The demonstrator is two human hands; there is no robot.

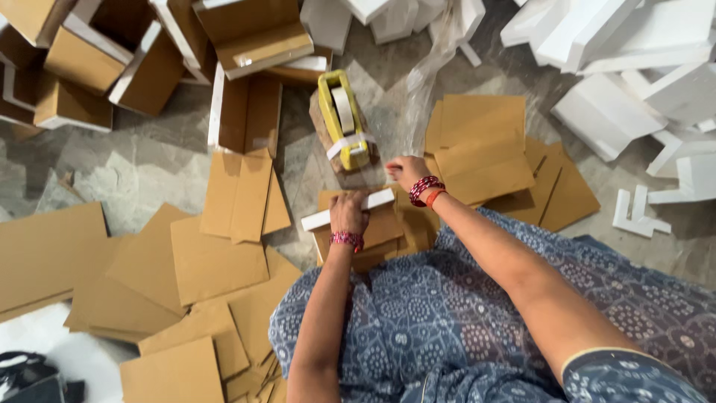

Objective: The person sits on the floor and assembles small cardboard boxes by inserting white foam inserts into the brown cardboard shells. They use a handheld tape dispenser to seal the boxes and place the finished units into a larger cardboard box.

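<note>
My left hand (349,213) is curled and pressing down on the small box (358,227) in front of my lap, fingers closed over its white foam edge (347,210). My right hand (406,172) is just past the far side of that box, fingers pinched together on something thin and clear; I think it is the end of a strip of tape, but it is too small to be sure. The box is brown card with white foam inside, and it sits on a few flat card pieces on the floor near my knees. I think this box is put together but not yet taped shut, so the sealing is the part in hand. Just beyond it stands the yellow tape dispenser (342,119), on top of another small brown box (332,142). A clear plastic bag (429,75) lies beside it. To the right is a stack of flat card sheets (481,149), and to the left many more flat card pieces (216,261) lie spread out, so lots of boxes are not made yet. At the far left corner of the floor, finished boxes (89,60) are piled up. At the far right, white foam pieces (634,75) wait in a heap.
</note>
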